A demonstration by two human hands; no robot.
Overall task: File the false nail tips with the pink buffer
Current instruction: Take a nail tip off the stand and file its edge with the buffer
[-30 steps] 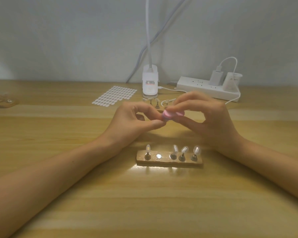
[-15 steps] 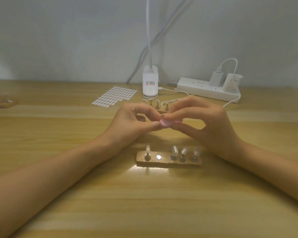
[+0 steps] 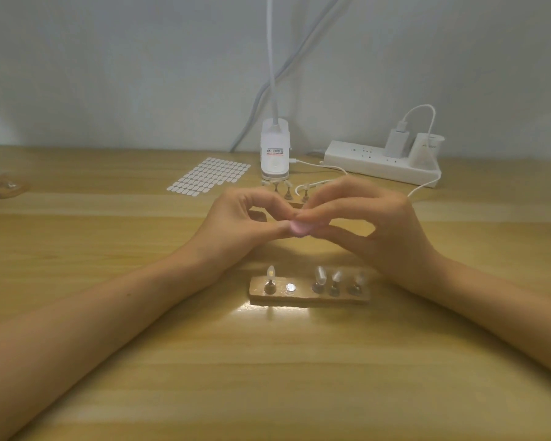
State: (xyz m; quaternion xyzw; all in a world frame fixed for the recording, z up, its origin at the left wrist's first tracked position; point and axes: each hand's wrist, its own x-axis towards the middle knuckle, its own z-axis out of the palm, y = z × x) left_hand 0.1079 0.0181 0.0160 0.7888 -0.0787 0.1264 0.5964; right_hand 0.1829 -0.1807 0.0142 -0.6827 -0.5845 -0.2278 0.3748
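My two hands meet above the wooden table. My right hand (image 3: 379, 230) pinches the pink buffer (image 3: 301, 226) between thumb and fingers; only a small blurred pink patch of it shows. My left hand (image 3: 239, 224) pinches something small against the buffer with thumb and forefinger; the item itself is hidden. In front of the hands lies a wooden nail stand (image 3: 309, 296) with several clear false nail tips (image 3: 320, 275) on metal pegs and one bare metal disc (image 3: 290, 287).
A second stand with nail tips (image 3: 288, 194) sits behind the hands. Further back are a white lamp base (image 3: 275, 154), a sheet of white adhesive tabs (image 3: 209, 176), and a white power strip (image 3: 382, 165) with chargers and cable. Another wooden holder (image 3: 0, 186) lies far left.
The right hand has dropped and tilted the pink buffer, so less of it shows. The left hand stays almost in place.
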